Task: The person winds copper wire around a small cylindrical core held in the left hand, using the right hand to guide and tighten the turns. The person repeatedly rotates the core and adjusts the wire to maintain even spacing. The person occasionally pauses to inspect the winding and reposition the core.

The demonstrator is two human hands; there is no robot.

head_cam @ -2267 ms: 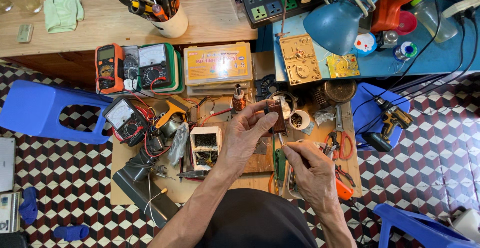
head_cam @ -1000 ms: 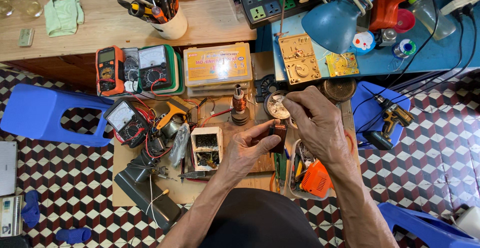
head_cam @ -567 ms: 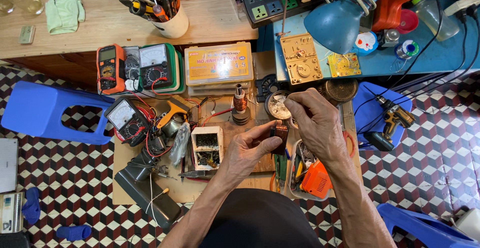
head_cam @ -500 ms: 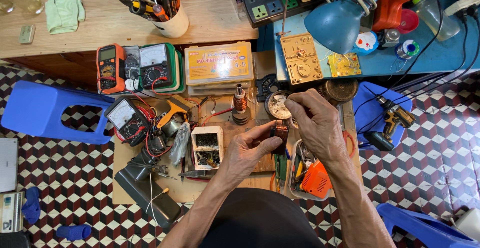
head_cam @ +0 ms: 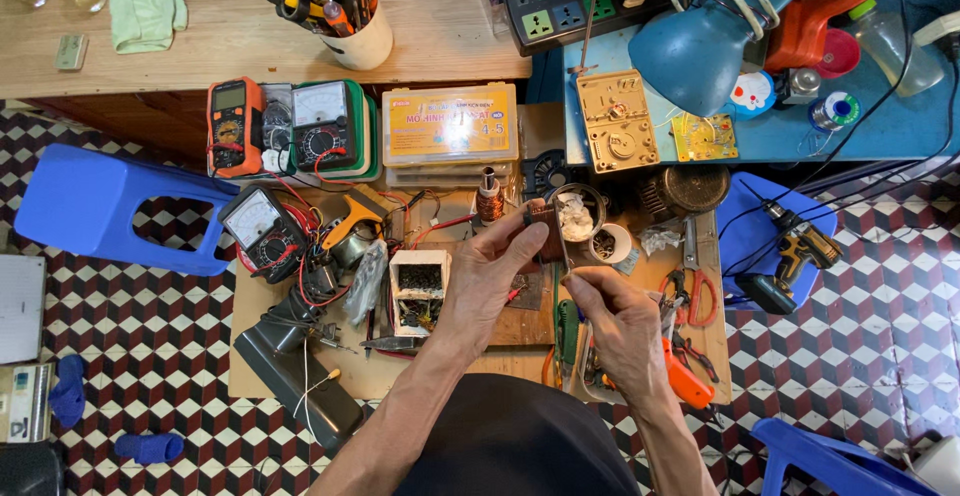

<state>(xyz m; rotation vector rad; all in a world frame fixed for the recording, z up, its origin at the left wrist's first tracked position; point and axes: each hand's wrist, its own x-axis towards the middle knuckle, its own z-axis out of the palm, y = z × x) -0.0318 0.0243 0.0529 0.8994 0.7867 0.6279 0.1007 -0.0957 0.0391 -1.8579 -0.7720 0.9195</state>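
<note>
My left hand (head_cam: 495, 271) is raised over the wooden board (head_cam: 255, 356) and pinches a small brown coil-like part (head_cam: 543, 220) between thumb and fingers. Just below and to the right of it, my right hand (head_cam: 620, 321) pinches a thin wire (head_cam: 562, 256) that runs up to that part. Behind the part sits a round tin (head_cam: 577, 218) with white stuff in it, next to a small white cup (head_cam: 610, 246). A copper coil (head_cam: 488, 201) stands upright to the left of the tin.
Multimeters (head_cam: 320, 126) and a yellow parts box (head_cam: 450, 136) line the board's far side. A white box of small parts (head_cam: 420, 286) lies left of my hands, orange pliers (head_cam: 688, 381) right. A blue stool (head_cam: 100, 206), blue lamp (head_cam: 700, 51) and drill (head_cam: 795, 251) surround the board.
My right hand has come down from the round tin towards me and now pulls a thin wire from the part. My left hand has stayed in place with the part.
</note>
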